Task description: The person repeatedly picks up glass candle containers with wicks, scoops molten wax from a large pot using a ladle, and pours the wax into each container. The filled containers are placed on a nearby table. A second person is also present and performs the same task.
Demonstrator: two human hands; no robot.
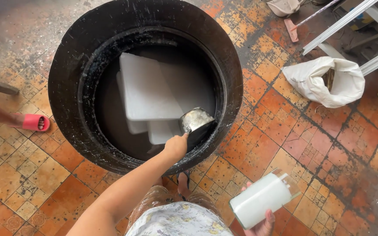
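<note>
Looking straight down from head height, the view showed a person standing at a large round black tub (66, 87) set on a worn floor (285, 131) of orange patterned tiles. The tub held dark liquid, and several pale white rectangular slabs (147, 89) lay overlapping inside it, partly under the surface. The person's left hand (176, 146) reached over the near rim and was clenched around the handle of a metal ladle (195, 119), whose scoop sat just beside the lower right corner of the slabs, at the liquid's surface near the tub's inner wall. The right hand (262, 223), low at the bottom edge of the view and well apart from the tub, was grasping a clear cylindrical jar (263, 199) from beneath; the jar was tilted, its open end pointing up and to the right, and it was mostly filled with milky white liquid. The person's patterned clothing and a bare foot showed at the bottom centre. At the left edge another person's foot in a pink slipper (35, 122) rested on the tiles near the tub. To the upper right a crumpled white sack (324, 83) lay on the floor, beside some pale metal rails (351, 17).
</note>
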